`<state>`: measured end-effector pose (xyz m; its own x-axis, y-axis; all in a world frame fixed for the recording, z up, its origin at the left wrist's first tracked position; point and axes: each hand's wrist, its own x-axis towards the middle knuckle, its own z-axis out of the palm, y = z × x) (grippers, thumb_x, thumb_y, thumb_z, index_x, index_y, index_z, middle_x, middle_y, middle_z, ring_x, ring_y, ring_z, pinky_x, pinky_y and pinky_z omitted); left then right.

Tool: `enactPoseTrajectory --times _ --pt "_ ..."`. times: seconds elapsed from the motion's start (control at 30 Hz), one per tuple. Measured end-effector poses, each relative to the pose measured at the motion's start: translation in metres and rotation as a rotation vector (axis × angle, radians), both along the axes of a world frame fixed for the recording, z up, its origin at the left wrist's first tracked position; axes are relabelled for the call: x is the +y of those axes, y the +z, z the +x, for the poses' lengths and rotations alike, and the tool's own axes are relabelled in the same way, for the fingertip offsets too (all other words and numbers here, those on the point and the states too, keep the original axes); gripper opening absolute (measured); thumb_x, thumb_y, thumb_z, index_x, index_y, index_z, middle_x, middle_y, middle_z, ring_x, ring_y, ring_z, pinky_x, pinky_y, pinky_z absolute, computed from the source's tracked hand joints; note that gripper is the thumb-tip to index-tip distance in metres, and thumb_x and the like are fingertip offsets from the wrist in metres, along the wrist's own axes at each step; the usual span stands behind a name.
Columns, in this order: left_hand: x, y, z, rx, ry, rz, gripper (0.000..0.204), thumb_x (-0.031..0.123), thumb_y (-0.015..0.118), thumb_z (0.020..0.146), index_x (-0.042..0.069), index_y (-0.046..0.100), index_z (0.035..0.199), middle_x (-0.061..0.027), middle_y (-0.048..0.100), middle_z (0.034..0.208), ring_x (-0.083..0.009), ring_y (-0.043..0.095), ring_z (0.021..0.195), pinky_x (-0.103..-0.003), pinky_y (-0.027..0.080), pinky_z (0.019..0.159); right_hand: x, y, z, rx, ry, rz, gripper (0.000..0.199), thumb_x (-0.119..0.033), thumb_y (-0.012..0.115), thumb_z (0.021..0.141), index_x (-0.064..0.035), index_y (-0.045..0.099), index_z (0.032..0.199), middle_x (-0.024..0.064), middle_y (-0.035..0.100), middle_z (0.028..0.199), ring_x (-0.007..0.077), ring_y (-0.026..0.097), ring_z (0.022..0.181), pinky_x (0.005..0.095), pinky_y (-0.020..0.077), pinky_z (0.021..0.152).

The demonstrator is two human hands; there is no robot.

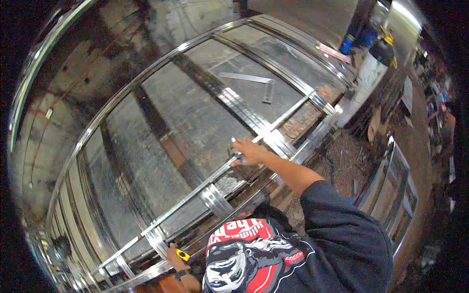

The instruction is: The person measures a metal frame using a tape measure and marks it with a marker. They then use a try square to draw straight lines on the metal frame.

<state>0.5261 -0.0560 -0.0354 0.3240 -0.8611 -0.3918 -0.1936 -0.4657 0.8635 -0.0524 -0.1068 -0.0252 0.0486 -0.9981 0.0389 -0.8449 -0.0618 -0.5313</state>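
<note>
Right hand point(248, 152) reaches forward from a dark sleeve and rests on a long shiny metal rail point(195, 191) that runs diagonally across our view, from lower left to upper right. We note the fingers curled down around a small light-coloured object pressed to the rail; what that object is, we cannot tell. Grip reads as narrow, closed on that item, with the thumb side toward the far end of the rail.

Left hand point(177, 259) sits low in the frame, near the lower edge, closed around a yellow and black tape measure point(183, 255). A dark band shows at its wrist. It lies against the near edge of the metal frame point(122, 95), just beside a flat crosspiece.

We record the rail as lying on top of a large rectangular frame of bright metal bars, crossed by several darker flat strips. Under the bars sits grey, mottled sheet material. The rail crosses a wider flat strip just beyond the right hand, and the two touch there.

A steel square point(254, 80) lies flat on the grey sheet, well apart from both hands, toward the far side of the frame. A white cylinder point(364, 83) stands past the far right corner. To the right, the ground is brown and littered.
</note>
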Motion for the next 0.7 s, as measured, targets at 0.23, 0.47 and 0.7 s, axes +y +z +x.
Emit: enactPoseTrajectory --times 0.23,0.47,0.7 --pt "-0.009 0.036 -0.130 0.227 -0.390 0.127 0.014 0.019 0.072 0.090 0.008 0.065 0.086 -0.0020 0.059 0.073 -0.0151 0.058 0.057 -0.031 0.047 0.051 0.013 -0.057 0.004 0.000 -0.007 -0.250 0.055 -0.049 0.066 0.095 -0.0072 0.055 0.128 0.0232 0.057 0.127 0.0425 0.057 0.116 0.0513 0.0428 0.100" --pt "-0.008 0.091 -0.235 0.494 -0.535 0.386 0.012 0.012 0.068 0.090 0.005 0.063 0.099 -0.0089 0.066 0.080 -0.0200 0.066 0.065 -0.033 0.056 0.056 0.034 -0.016 0.015 -0.270 -0.215 -0.301 0.036 -0.030 0.062 0.100 -0.0101 0.054 0.129 0.0194 0.062 0.118 0.0367 0.061 0.116 0.0494 0.0442 0.097" --pt "-0.031 0.080 -0.299 0.464 -0.917 0.328 0.019 0.008 0.068 0.092 0.003 0.059 0.107 -0.0108 0.068 0.085 -0.0180 0.067 0.074 -0.030 0.054 0.067 0.110 0.032 0.068 -0.694 -0.263 -0.313 0.027 -0.018 0.065 0.097 -0.0047 0.059 0.119 0.0186 0.067 0.108 0.0393 0.067 0.100 0.0453 0.0527 0.086"
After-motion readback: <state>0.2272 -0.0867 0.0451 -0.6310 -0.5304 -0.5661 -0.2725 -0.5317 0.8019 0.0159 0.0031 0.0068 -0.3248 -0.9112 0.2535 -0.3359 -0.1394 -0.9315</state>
